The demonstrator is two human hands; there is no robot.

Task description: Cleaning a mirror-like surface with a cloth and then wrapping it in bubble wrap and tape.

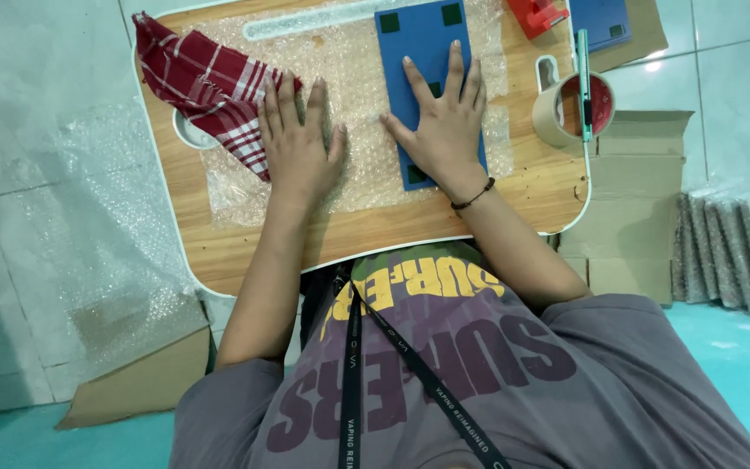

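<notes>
A blue flat board (420,48) with dark square pads lies on a sheet of bubble wrap (358,178) spread over a small wooden lap table (219,234). My right hand (443,126) rests flat on the board's lower half, fingers spread. On the bubble wrap to the left of the board lies my left hand (299,143), palm down, its fingers touching the edge of a red and white checked cloth (197,78).
A roll of tape (566,108) with a teal cutter (583,82) across it sits at the table's right edge. A red tool (536,15) and another blue board (602,22) are at the top right. Cardboard pieces (640,195) and bubble-wrapped packs (740,247) lie on the floor to the right.
</notes>
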